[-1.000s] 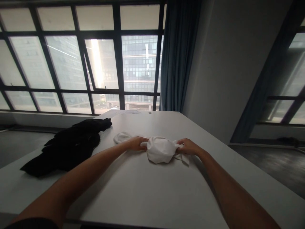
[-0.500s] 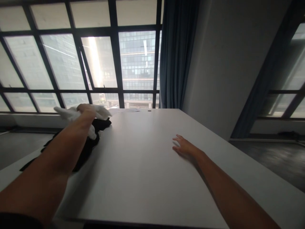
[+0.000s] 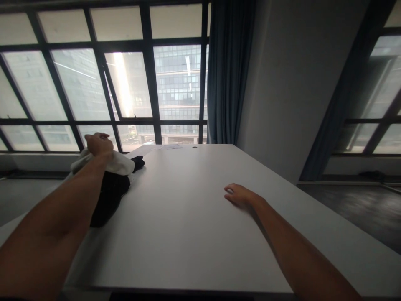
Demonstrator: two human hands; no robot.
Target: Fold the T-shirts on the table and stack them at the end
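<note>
At the left side of the white table (image 3: 175, 217), my left hand (image 3: 98, 143) is raised just above a crumpled white cloth (image 3: 120, 163). Its fingers are loosely bent and apart, with no cloth visible in them. The white cloth lies over a heap of black cloth (image 3: 109, 198), partly hidden behind my left forearm. My right hand (image 3: 239, 195) hovers low over or rests on the right part of the tabletop. Thumb and fingers curve with a gap between them, and it holds nothing.
Thin white sheets, perhaps paper (image 3: 171, 146), lie at the table's far end, near a small dark round hole (image 3: 194, 147). Beyond stand large windows (image 3: 178, 83), a blue curtain (image 3: 228, 75) and a grey wall (image 3: 282, 83).
My left hand has let go of the white cloth and moved slightly left and up. The cloth has settled on the black heap. My right hand's fingers have curled a little more.
</note>
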